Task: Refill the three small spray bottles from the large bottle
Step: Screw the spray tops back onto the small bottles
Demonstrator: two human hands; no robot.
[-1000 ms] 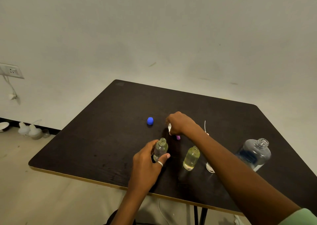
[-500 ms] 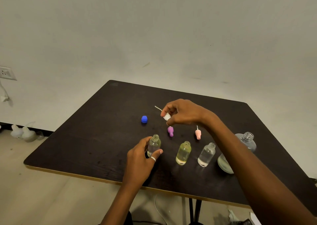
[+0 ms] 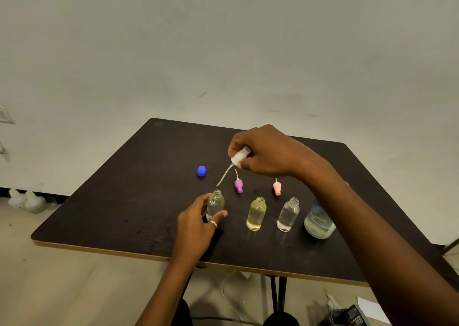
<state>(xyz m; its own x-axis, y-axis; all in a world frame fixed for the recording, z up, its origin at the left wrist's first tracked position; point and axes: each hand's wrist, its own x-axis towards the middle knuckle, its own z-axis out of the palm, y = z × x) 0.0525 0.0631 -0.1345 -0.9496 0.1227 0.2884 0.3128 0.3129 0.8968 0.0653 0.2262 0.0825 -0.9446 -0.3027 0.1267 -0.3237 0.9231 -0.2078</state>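
Observation:
Three small open bottles stand in a row on the dark table. My left hand grips the leftmost clear bottle. A yellowish bottle and a clear bottle stand to its right. My right hand pinches a white spray top in the air above and behind the left bottle, its thin tube slanting down toward the bottle's mouth. A purple spray top and a pink spray top lie behind the bottles. The large bottle is partly hidden by my right forearm.
A blue cap lies on the table to the left of the spray tops. White items sit on the floor by the wall at the left. Cables and a dark object lie on the floor under the table's near edge.
My right hand lifted the white spray top off the table and turned it so the tube now points down toward the left bottle. My left hand kept its hold on that bottle.

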